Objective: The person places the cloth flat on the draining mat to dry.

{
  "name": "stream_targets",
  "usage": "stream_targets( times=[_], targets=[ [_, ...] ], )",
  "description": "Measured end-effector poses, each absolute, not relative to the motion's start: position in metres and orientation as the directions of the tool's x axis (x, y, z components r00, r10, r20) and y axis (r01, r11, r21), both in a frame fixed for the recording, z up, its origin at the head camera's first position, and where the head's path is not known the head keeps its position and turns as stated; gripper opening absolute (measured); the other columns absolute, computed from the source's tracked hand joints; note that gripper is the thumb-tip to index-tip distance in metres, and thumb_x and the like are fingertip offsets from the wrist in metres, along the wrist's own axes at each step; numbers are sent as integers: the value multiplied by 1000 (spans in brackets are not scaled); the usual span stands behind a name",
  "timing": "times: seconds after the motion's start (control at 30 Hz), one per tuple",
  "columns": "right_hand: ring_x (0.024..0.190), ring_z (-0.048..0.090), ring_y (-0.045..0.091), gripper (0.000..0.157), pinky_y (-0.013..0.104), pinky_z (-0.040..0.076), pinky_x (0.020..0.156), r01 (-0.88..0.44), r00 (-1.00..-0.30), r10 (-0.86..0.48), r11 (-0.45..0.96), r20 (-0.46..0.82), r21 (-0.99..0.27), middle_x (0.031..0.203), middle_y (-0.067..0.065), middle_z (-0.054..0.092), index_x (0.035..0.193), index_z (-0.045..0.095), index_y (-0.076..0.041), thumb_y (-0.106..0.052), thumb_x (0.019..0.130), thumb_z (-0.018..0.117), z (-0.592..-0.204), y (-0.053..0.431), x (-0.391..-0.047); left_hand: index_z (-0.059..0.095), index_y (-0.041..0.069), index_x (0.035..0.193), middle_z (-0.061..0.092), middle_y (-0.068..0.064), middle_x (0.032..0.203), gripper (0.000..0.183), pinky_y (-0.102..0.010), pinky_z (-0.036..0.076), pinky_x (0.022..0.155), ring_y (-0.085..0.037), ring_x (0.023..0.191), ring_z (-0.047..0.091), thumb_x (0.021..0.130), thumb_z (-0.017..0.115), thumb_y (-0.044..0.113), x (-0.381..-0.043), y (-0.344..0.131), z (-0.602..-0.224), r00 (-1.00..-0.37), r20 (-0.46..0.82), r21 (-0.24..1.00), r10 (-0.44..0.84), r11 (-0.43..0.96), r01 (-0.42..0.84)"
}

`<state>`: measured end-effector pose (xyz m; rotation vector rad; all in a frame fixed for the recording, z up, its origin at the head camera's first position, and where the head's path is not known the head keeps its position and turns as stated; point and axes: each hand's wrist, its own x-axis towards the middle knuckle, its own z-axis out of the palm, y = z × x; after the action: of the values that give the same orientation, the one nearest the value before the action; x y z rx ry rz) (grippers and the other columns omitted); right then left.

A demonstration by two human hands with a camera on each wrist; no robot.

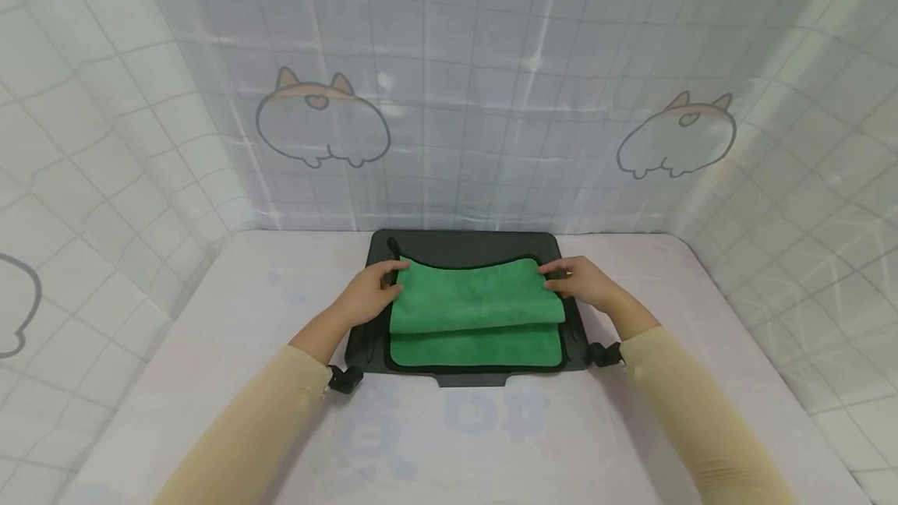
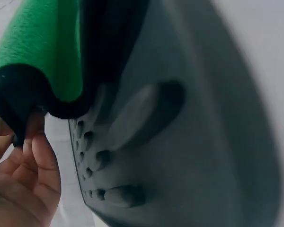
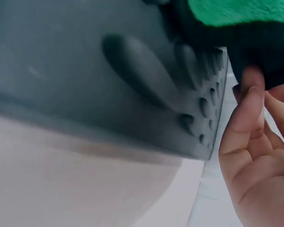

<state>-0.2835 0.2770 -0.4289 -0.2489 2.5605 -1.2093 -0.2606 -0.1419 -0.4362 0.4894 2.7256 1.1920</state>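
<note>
A green towel (image 1: 477,294) with black edging lies over a dark grey tray (image 1: 463,244), its far part folded toward the near side. My left hand (image 1: 365,291) pinches the towel's left corner between thumb and fingers. At the opposite side, my right hand (image 1: 585,283) pinches the right corner. Both wrist views show the black-edged corners raised off the tray, with thumb and fingertips on the edging. Raised oval ridges (image 2: 146,113) dot the tray's surface. Part of each hand's fingers is hidden behind the cloth.
The tray stands on a pale table (image 1: 463,443) with faint prints. Behind and at both sides hang white gridded curtains (image 1: 484,100) with cartoon animal drawings. A small tab (image 1: 471,381) juts from the tray's near edge. Black wrist devices (image 1: 346,379) sit below both hands.
</note>
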Motion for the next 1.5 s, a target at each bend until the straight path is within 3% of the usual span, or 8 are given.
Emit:
stream_targets(
  times=[0.07,0.17,0.27,0.6,1.0,1.2,1.33,1.5],
  targets=[
    [95,67,21,39,39,56,83,-24,-951,-252,637,-179,-770,150,19,45,135,64,-9,-15,97,68,-425,279,-284,50,12,148,62,-16,104,47,-37,48,63,-24,73,56,102,59,12,-265,-142,-435,-943,27,716,332,652,250],
    [96,68,25,40,43,56,84,-39,-960,-240,630,-146,-775,152,20,43,137,62,-8,-15,98,67,-421,281,-286,50,13,148,54,-18,137,47,-42,52,76,-30,99,61,102,60,13,-270,-142,-434,-947,57,699,315,665,263],
    [94,67,32,40,49,54,85,-53,-968,-225,610,-109,-791,147,20,49,138,61,-7,-14,98,66,-417,281,-289,49,12,149,44,-18,150,47,-47,51,88,-34,118,56,102,58,11,-275,-141,-431,-948,85,699,307,659,277],
    [98,65,41,42,59,49,89,-59,-984,-170,580,-49,-813,146,20,51,139,60,-9,-16,99,66,-416,276,-296,44,11,151,40,-17,153,49,-50,49,93,-37,125,52,103,52,3,-287,-135,-424,-956,104,712,276,650,265],
    [93,67,37,42,55,51,85,-61,-991,-130,625,-27,-778,122,22,67,141,59,-12,-19,100,65,-415,273,-301,53,11,144,44,-18,151,40,-50,47,101,-38,129,51,105,50,4,-301,-129,-426,-963,149,714,225,650,262],
    [100,66,36,44,49,53,87,-50,-991,-125,639,-40,-768,136,20,59,143,57,-13,-20,100,65,-416,269,-307,58,11,140,47,-18,147,37,-50,48,99,-37,127,52,104,50,4,-305,-128,-428,-968,154,725,200,642,248],
    [108,65,36,45,51,53,92,-37,-989,-133,620,-59,-784,149,19,47,144,56,-11,-16,100,65,-419,267,-312,55,8,142,47,-19,147,40,-49,48,98,-37,125,52,104,50,1,-310,-128,-433,-969,145,723,201,646,242],
    [99,66,33,47,47,56,82,-36,-988,-137,646,-70,-762,148,18,48,144,55,-10,-15,99,65,-424,265,-318,47,5,148,40,-21,152,46,-47,47,93,-36,121,52,102,51,-1,-314,-126,-438,-969,96,696,228,680,229]
  ],
)
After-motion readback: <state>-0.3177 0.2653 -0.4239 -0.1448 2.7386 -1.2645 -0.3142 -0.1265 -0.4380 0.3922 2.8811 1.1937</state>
